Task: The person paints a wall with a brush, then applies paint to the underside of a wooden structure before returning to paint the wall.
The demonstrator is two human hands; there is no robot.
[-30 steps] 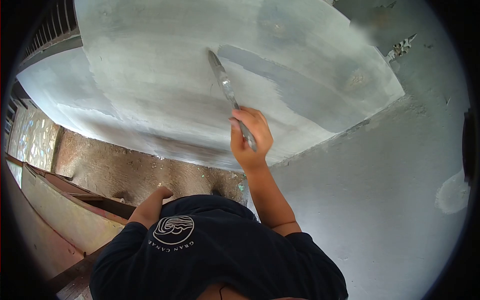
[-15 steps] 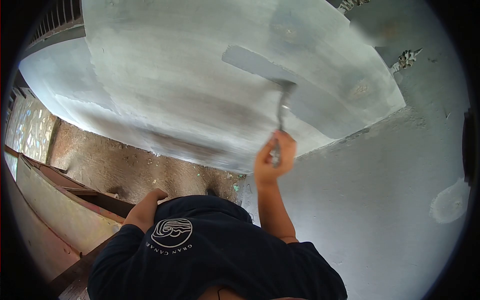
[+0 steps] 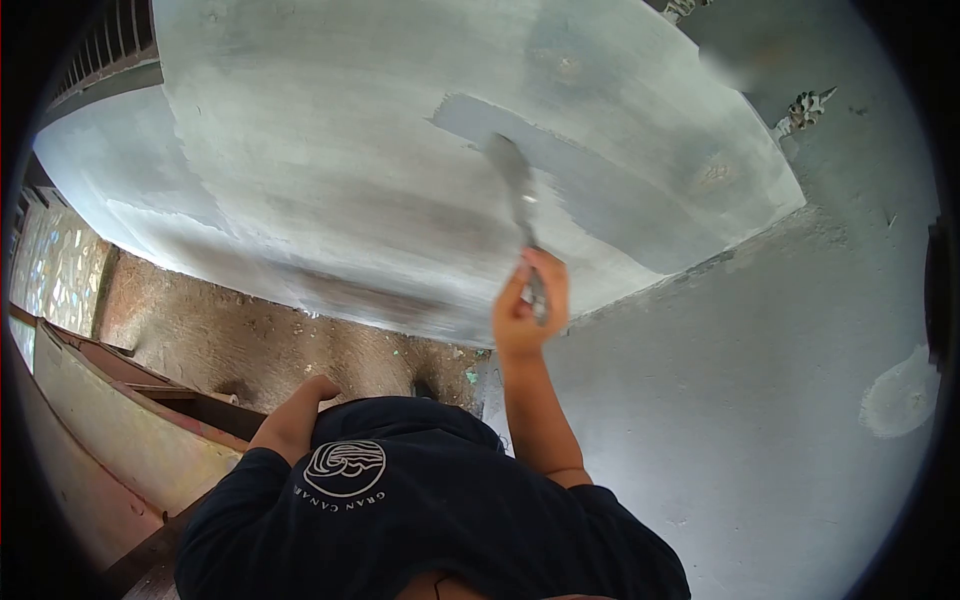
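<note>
A paintbrush (image 3: 525, 205) with a metal ferrule is gripped by its handle in my right hand (image 3: 532, 305), fingers wrapped round it. Its bristles are blurred and overlap the lower edge of a darker grey paint band (image 3: 600, 200). This band slants across the pale, streaky wall (image 3: 330, 150) in front of me. My left hand (image 3: 312, 395) rests low by my waist at the left side of the dark shirt; most of its fingers are hidden behind my body.
A grey side wall (image 3: 680, 400) meets the painted wall at a corner on the right. Brown rough ground (image 3: 200, 310) lies below. At the lower left stands a worn pale wooden piece of furniture (image 3: 140, 420). Twisted fittings (image 3: 805, 108) stick out at the upper right.
My right hand and the paintbrush have moved left, with the bristles higher up. More grey paint shows along the band's lower edge. The left hand stays put.
</note>
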